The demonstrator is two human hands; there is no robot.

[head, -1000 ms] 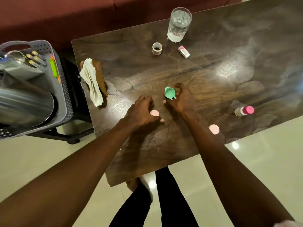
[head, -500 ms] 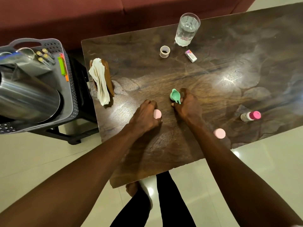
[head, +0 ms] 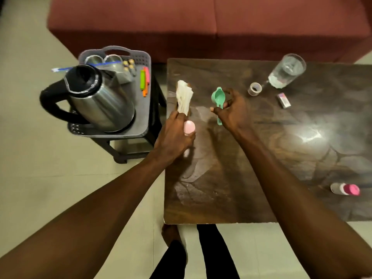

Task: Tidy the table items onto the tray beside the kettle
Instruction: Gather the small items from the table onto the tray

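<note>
My left hand (head: 174, 135) grips a small pink-capped container (head: 189, 127) near the dark table's left edge, its fingertips at the white napkin stack (head: 184, 96) in a wooden holder. My right hand (head: 231, 111) pinches the handle of a green measuring scoop (head: 218, 97), lifted just above the table (head: 261, 158). The grey tray (head: 144, 109) with the steel kettle (head: 94, 97) stands on a stool left of the table.
On the table lie a tape roll (head: 254, 89), a glass of water (head: 286, 70), a small box (head: 283, 100) and a pink-capped bottle (head: 345, 189) on its side. The tray holds steel cups, batteries and coloured markers (head: 145, 80). A red sofa (head: 201, 27) stands behind.
Both hands lifted their items and moved left toward the napkins and tray. The view swung left, and the second pink cap near the front edge is hidden now.
</note>
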